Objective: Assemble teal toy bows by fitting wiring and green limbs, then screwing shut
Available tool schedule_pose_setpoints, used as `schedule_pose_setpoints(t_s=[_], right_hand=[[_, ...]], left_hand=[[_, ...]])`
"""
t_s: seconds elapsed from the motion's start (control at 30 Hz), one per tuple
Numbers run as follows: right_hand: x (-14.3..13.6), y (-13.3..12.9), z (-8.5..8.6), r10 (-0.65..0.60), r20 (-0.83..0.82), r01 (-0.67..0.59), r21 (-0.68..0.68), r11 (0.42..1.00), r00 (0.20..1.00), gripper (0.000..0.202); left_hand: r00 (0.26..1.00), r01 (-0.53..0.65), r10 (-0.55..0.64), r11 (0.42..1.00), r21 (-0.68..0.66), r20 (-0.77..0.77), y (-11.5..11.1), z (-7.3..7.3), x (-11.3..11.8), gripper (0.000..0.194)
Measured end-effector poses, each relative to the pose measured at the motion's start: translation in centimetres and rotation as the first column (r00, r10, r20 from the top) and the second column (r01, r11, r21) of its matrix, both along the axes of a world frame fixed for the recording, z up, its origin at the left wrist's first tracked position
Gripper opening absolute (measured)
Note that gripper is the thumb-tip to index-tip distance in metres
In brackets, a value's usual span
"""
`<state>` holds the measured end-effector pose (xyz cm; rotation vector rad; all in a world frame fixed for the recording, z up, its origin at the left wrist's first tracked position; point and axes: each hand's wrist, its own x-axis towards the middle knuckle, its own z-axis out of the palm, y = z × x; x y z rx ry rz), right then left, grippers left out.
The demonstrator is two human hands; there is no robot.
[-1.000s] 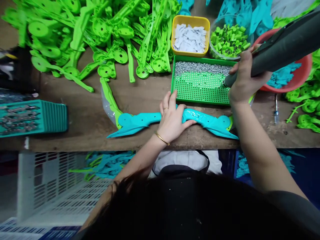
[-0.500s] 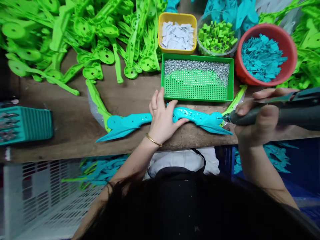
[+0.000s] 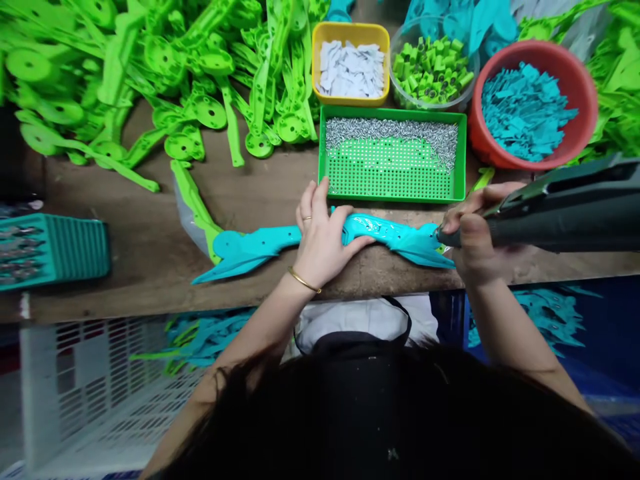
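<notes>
A long blue plastic part lies across the table near its front edge, over a green part whose left arm sticks out behind it. My left hand presses on the middle of the blue part, thumb and fingers spread round it. In my right hand is a dark power screwdriver, held level, its tip at the right end of the blue part. The fingers of that hand are wrapped round the tool's front.
Behind the work stands a green tray of screws. Beyond are a yellow box, a clear tub and a red bowl. Green parts pile up at the back left. A teal basket sits left.
My right hand and the screwdriver have moved left, onto the right end of the blue part. My left hand stays on the blue part.
</notes>
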<state>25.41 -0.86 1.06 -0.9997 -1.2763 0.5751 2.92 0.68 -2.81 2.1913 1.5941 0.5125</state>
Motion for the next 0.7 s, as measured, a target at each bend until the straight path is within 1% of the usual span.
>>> schedule_pose_setpoints(t_s=[0.07,0.1,0.13,0.17,0.2,0.23,0.27,0.3,0.33,0.37,0.4,0.43,0.47,0.5,0.53,0.57,0.6,0.63,0.7], right_hand=[[-0.2,1.0,1.2,0.078,-0.018,-0.077,0.024,0.997,0.997,0.029],[-0.4,1.9,1.9,0.096,-0.031,-0.094,0.061,0.994,0.995,0.025],[-0.6,3.1,2.5,0.084,-0.051,-0.080,0.090,0.993,0.995,0.021],[-0.9,4.5,3.0,0.034,-0.082,-0.021,0.149,0.989,0.996,0.019],[-1.2,6.1,3.2,-0.053,-0.128,0.081,0.229,0.970,0.990,0.022],[-1.5,7.7,3.1,-0.154,-0.169,0.194,0.254,0.948,0.974,0.030],[-1.8,9.3,2.6,-0.247,-0.182,0.288,0.252,0.924,0.952,0.042],[-2.1,10.8,1.9,-0.315,-0.149,0.342,0.216,0.914,0.937,0.053],[-2.2,12.0,0.9,-0.365,-0.098,0.377,0.168,0.911,0.926,0.060],[-2.2,13.0,-0.2,-0.386,-0.038,0.388,0.121,0.914,0.922,0.064],[-2.2,13.7,-1.4,-0.376,0.018,0.374,0.071,0.925,0.927,0.064],[-1.9,14.2,-2.5,-0.333,0.058,0.332,0.022,0.943,0.941,0.063],[-1.6,14.5,-3.5,-0.265,0.081,0.267,-0.023,0.963,0.961,0.060],[-1.3,14.7,-4.4,-0.187,0.087,0.192,-0.059,0.980,0.979,0.058],[-0.9,14.8,-5.1,-0.127,0.085,0.133,-0.077,0.988,0.988,0.057],[-0.7,14.8,-5.6,-0.101,0.087,0.107,-0.072,0.992,0.991,0.056],[-0.5,14.8,-5.9,-0.109,0.103,0.114,-0.047,0.992,0.989,0.055],[-0.6,14.8,-6.0,-0.151,0.133,0.153,-0.006,0.988,0.980,0.054],[-1.0,14.6,-5.6,-0.273,0.205,0.260,0.088,0.962,0.940,0.047]], left_hand=[[0.999,0.027,-0.027,1.000,-0.001,-0.027,0.4,0.2,-0.5,0.048],[0.999,0.029,-0.029,1.000,0.005,-0.035,0.5,0.5,-0.8,0.047],[0.999,0.021,-0.020,1.000,0.018,-0.034,0.4,0.8,-1.0,0.046],[1.000,0.009,-0.009,0.999,0.034,-0.018,0.1,1.3,-1.1,0.043],[1.000,0.001,-0.002,0.999,0.051,0.023,-0.4,1.8,-1.0,0.040],[0.996,0.007,-0.012,0.999,0.050,0.093,-1.2,2.2,-0.7,0.035],[0.982,0.038,-0.039,0.999,0.010,0.187,-2.1,2.5,-0.1,0.030],[0.948,0.100,-0.071,0.992,-0.079,0.309,-3.2,2.7,0.7,0.027],[0.892,0.203,-0.085,0.953,-0.225,0.445,-4.3,2.6,1.6,0.026],[0.820,0.337,-0.044,0.843,-0.419,0.570,-5.4,2.4,2.7,0.028],[0.747,0.461,0.070,0.662,-0.591,0.661,-6.3,2.0,3.8,0.031],[0.686,0.562,0.212,0.453,-0.692,0.696,-7.0,1.5,4.9,0.035],[0.633,0.622,0.364,0.285,-0.729,0.683,-7.5,1.0,5.9,0.040],[0.581,0.658,0.502,0.174,-0.732,0.641,-7.8,0.5,6.9,0.044],[0.527,0.678,0.611,0.117,-0.726,0.591,-7.8,0.2,7.6,0.045],[0.472,0.685,0.693,0.100,-0.722,0.544,-7.8,0.0,8.2,0.044],[0.422,0.688,0.749,0.103,-0.719,0.510,-7.6,-0.1,8.7,0.041],[0.384,0.690,0.783,0.110,-0.715,0.490,-7.4,0.0,9.0,0.038],[0.330,0.692,0.817,0.131,-0.710,0.473,-7.0,0.3,9.3,0.034]])
